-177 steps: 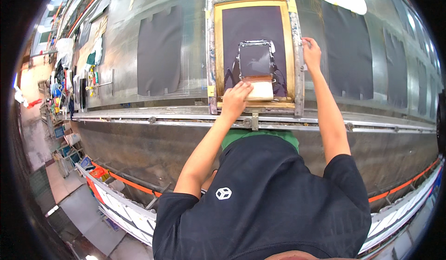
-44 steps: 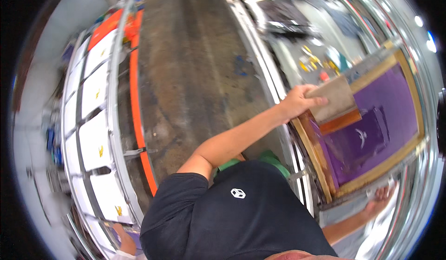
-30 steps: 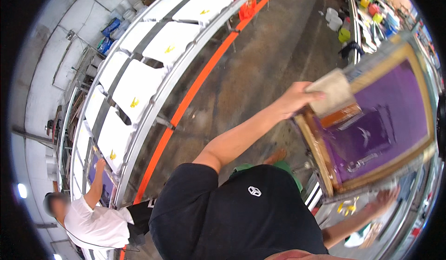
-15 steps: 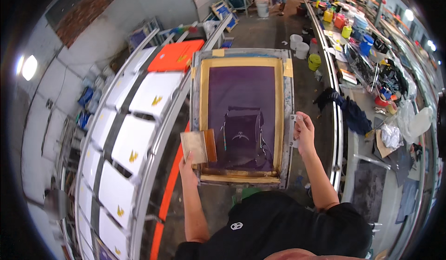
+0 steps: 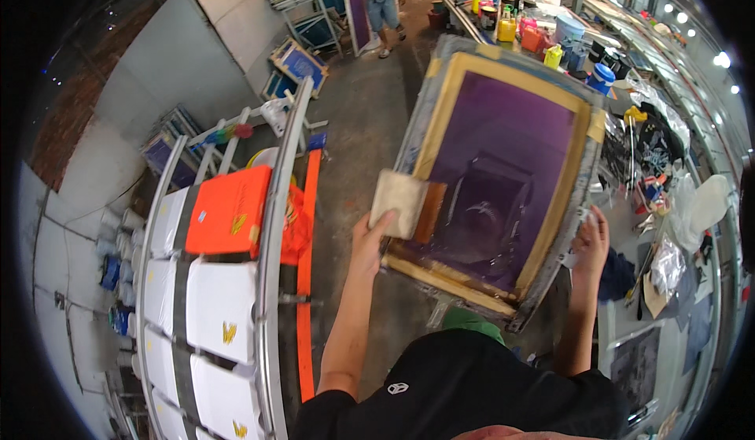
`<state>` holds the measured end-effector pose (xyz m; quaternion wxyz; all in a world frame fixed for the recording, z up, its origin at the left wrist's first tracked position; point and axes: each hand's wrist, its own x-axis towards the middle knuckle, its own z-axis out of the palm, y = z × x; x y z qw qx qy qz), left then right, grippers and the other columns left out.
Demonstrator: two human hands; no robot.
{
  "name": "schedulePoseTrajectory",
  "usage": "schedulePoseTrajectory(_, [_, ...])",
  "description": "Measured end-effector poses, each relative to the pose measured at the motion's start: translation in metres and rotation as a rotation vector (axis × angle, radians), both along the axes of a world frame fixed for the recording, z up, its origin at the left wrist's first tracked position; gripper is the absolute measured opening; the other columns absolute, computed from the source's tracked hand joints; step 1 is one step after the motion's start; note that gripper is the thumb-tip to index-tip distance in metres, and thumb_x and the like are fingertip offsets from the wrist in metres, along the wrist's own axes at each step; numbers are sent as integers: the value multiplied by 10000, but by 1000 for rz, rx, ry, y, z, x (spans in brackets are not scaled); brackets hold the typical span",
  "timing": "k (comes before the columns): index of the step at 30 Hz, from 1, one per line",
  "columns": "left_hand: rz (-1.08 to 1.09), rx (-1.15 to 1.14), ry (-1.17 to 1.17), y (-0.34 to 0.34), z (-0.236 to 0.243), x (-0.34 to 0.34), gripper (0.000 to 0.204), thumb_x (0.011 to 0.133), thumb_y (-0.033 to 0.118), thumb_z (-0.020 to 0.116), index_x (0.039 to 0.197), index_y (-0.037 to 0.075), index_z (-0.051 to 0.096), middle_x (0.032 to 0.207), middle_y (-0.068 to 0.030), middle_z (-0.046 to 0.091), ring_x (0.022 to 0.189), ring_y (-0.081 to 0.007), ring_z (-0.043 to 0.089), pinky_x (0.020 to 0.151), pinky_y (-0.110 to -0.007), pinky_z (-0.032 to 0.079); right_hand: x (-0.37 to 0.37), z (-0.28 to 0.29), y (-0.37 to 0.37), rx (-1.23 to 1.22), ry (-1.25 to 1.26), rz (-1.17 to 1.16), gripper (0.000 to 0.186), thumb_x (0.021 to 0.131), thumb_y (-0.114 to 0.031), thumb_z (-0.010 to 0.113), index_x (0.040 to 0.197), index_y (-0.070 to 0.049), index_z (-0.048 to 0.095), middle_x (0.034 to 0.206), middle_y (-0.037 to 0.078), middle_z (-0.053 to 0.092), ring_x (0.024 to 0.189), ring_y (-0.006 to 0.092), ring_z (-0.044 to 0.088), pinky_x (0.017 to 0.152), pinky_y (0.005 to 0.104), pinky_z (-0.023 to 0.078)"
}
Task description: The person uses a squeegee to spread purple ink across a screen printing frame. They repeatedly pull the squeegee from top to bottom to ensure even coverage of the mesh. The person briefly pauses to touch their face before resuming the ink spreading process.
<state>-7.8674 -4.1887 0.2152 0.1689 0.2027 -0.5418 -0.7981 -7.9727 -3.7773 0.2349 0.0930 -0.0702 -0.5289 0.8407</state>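
A silkscreen frame (image 5: 525, 110), with purple mesh and tan tape around its inner border, is lifted in front of me and tilted. A dark wet-looking patch with a small pale design shows on the lower part of its mesh. Across its lower left edge lies a squeegee (image 5: 399, 206) with a pale wooden handle and a brown blade. My left hand (image 5: 368, 243) is closed on the squeegee's handle, thumb on top; whether its hidden fingers also grip the frame I cannot tell. At the frame's right edge, my right hand (image 5: 591, 239) is closed around its side.
To the left runs a metal-railed printing table with white pieces (image 5: 222, 306) bearing small yellow prints and one orange piece (image 5: 230, 210). A cluttered bench with a blue bucket (image 5: 602, 78) and plastic bags stands right. Another person (image 5: 380, 3) stands in the aisle ahead, near leaning screens (image 5: 300, 66).
The silkscreen frame has swung right in view and tilted clockwise, with the squeegee and both hands moving along. My view has turned, and the person ahead appears closer.
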Motion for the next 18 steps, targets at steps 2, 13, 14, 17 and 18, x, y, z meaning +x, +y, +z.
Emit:
schedulePoseTrajectory(2, [-145,41,17,-3,13,-95,434,922,243,782,1206,-59,652,1099,-108,716,960,-156,683,829,-304,547,-50,25,1,79,46,-105,373,1039,-184,608,1394,-82,558,744,-92,398,592,-11,348,489,174,258])
schedulePoseTrajectory(13, [-534,168,47,-26,27,-428,505,935,268,774,1298,-49,625,1160,-114,711,1027,-161,683,904,-317,532,-302,59,4,300,8,-458,386,1037,-298,619,1371,-106,639,893,-44,630,687,23,470,618,195,359])
schedulePoseTrajectory(14, [-556,208,37,-28,21,-452,505,935,268,773,1298,-50,624,1162,-110,709,1037,-158,678,918,-317,524,-320,56,11,304,14,-452,380,1026,-298,633,1352,-102,651,955,-31,642,763,39,498,660,207,382])
schedulePoseTrajectory(17, [-614,164,69,-48,14,-539,505,934,276,774,1292,-47,623,1159,-99,705,1067,-153,661,949,-313,503,-383,45,2,252,1,-491,361,1008,-290,655,1303,-83,678,1193,2,679,981,82,581,764,246,440])
schedulePoseTrajectory(18, [-631,132,75,-56,11,-568,506,933,280,775,1290,-45,623,1158,-95,704,1077,-152,655,957,-311,497,-404,41,1,276,-49,-481,366,1005,-280,657,1314,-84,670,1262,10,667,1069,104,592,801,246,444])
